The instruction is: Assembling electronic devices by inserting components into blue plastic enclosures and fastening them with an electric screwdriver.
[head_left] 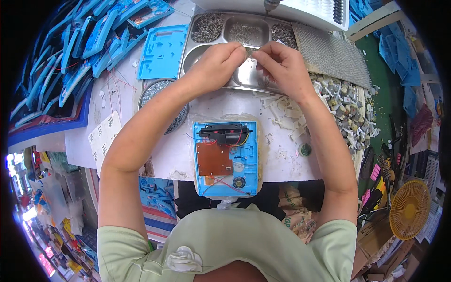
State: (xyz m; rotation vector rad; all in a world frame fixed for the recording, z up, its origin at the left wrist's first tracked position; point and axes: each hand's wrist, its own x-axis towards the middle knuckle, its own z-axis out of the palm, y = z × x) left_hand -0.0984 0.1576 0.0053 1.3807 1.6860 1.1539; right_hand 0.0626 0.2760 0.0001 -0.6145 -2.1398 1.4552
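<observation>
Over a metal compartment tray [251, 77], my left hand [218, 66] and my right hand [284, 68] are close together, fingertips pinched. What sits between the fingers is too small to make out. Small metal parts, some like springs, fill several of the tray's compartments. Nearer my body, a blue plastic housing [251, 162] lies on a wrapped pad at the table's front edge. Inside it are a brown circuit board [211, 160], a black mechanism [225, 135] with red and yellow wires, and a round dark part [239, 182]. Neither hand touches the housing.
A round dish of small metal pieces [162, 87] stands left of the housing. Beyond it lie a blue panel [162, 51] and a heap of blue housings [89, 42]. On the right are white plastic parts [284, 110], a pile of small motor-like parts [345, 108] and a spiky grey mat [329, 51].
</observation>
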